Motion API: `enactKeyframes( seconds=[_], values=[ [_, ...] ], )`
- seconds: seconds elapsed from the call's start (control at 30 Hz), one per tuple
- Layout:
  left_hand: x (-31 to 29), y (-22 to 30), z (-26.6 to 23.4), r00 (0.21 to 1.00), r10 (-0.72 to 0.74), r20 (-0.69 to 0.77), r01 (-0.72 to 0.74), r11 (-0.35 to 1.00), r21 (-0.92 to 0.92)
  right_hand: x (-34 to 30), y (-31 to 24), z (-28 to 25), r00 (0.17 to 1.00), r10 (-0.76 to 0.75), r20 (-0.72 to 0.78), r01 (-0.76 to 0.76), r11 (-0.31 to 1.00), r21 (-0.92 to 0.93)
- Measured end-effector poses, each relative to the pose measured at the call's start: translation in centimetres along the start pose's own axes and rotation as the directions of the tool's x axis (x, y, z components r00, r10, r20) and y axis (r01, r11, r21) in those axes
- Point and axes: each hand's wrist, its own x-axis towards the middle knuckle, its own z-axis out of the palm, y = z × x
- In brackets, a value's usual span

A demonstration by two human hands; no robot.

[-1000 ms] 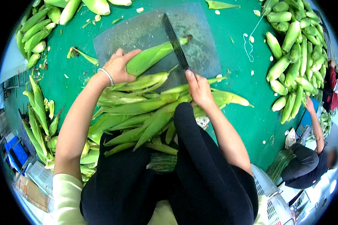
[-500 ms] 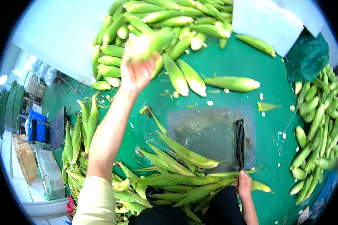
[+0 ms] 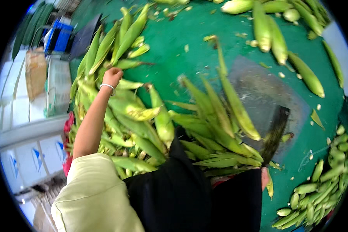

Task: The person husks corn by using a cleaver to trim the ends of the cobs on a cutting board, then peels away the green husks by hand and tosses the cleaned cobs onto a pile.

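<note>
Along the left edge, pale cartons with blue marks; above them, a cardboard box, contents hidden, beside a whitish bin, contents too unclear to tell. Beyond both, a blue crate, contents likewise unclear. Farther right, holds left hand over a leafy corn pile, fingers curled close together; cannot tell whether pinching a leaf. Just past the knuckles, slender green leaves with long axes slanting up and right, tips pointing away from the body. Beyond the black-clad knee, a row of husks, long axes running from upper left to lower right, some lying against a grey mat. Holds a dark knife in right hand, closed at the handle end, separate fingers hidden behind the other knee; blade blurred over the mat, pointing up and right. Farthest right, whole ears with pale ends downward, and below, a jumbled heap.
</note>
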Motion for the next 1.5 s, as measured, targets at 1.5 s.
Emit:
enactKeyframes(
  seconds=[1.5],
  values=[
    [-7.4,15.7,10.4,0.514,0.106,0.851,-0.167,0.986,-0.022,-4.5,-3.9,-2.0,0.889,-0.108,0.445,0.324,0.836,-0.443]
  ],
)
